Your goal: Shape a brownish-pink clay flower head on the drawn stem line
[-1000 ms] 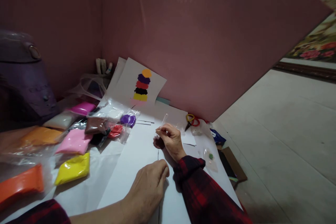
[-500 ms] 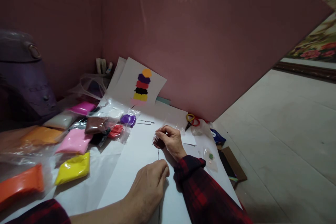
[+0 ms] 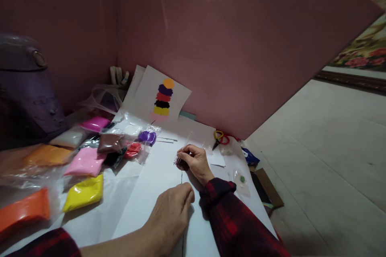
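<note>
My right hand (image 3: 195, 162) is closed on a clear plastic fork (image 3: 189, 139), its prongs at a dark brown lump of clay (image 3: 183, 166). From the lump a thin dark wire (image 3: 181, 177) runs back towards me. My left hand (image 3: 173, 209) is closed on this wire, which shows again below the fingers. Under both hands lies a white sheet (image 3: 150, 196). The fingers partly hide the fork and the lump.
Several bags of coloured clay, among them yellow (image 3: 83, 193), pink (image 3: 86, 161) and purple (image 3: 147, 137), lie to the left. A picture card (image 3: 181, 94) leans on the pink wall. Scissors (image 3: 221, 137) lie right, a purple bottle (image 3: 30, 84) stands far left.
My right hand and the fork have shifted very slightly to the left over the brown clay. My left hand has stayed in place on the wire.
</note>
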`<action>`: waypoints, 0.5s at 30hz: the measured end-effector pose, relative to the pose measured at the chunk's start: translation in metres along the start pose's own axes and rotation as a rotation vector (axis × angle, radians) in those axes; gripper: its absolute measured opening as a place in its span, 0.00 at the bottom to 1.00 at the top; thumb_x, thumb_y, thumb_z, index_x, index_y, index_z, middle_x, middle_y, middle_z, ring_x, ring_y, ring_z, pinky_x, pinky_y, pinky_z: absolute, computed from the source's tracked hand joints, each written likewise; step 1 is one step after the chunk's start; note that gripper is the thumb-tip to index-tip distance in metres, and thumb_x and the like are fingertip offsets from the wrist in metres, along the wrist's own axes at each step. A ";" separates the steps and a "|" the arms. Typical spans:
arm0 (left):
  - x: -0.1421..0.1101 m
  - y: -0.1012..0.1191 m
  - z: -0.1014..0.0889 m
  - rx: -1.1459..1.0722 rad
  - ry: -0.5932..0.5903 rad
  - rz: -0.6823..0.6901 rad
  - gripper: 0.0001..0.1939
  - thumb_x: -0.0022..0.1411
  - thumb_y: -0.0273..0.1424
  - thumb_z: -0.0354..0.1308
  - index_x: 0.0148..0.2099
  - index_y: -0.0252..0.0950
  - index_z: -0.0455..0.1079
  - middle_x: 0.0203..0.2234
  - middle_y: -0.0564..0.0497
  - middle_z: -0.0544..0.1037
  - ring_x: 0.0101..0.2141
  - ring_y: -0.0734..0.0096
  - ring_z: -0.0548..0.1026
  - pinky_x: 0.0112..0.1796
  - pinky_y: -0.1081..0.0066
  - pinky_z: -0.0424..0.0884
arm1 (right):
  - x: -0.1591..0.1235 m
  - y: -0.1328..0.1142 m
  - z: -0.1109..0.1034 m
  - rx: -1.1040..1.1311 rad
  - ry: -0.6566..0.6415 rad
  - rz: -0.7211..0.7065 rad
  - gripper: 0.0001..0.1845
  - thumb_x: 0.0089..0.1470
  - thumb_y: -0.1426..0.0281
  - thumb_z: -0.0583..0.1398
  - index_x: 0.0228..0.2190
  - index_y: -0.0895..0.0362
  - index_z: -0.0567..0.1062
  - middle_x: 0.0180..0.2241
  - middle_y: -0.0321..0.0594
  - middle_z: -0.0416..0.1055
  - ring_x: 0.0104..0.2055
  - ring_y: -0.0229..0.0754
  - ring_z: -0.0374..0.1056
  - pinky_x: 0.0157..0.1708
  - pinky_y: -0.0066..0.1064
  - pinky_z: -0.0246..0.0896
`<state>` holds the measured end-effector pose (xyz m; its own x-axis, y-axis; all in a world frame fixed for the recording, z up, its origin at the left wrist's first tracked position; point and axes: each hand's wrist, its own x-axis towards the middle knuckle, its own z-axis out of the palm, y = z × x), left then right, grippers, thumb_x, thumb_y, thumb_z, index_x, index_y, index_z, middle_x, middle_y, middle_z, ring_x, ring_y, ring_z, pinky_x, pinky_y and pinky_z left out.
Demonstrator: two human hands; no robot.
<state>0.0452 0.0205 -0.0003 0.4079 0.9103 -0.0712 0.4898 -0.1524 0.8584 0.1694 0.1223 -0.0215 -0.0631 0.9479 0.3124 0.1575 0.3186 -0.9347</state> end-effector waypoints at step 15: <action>0.000 0.000 0.001 0.010 0.003 0.004 0.11 0.63 0.29 0.39 0.29 0.39 0.58 0.25 0.52 0.69 0.29 0.67 0.68 0.34 0.68 0.61 | 0.003 0.002 0.001 0.049 0.007 -0.021 0.06 0.41 0.71 0.67 0.18 0.56 0.75 0.24 0.39 0.74 0.29 0.40 0.70 0.34 0.35 0.67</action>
<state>0.0461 0.0204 -0.0009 0.4076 0.9108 -0.0660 0.4956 -0.1599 0.8537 0.1683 0.1257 -0.0228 -0.0589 0.9411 0.3330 0.1073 0.3376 -0.9351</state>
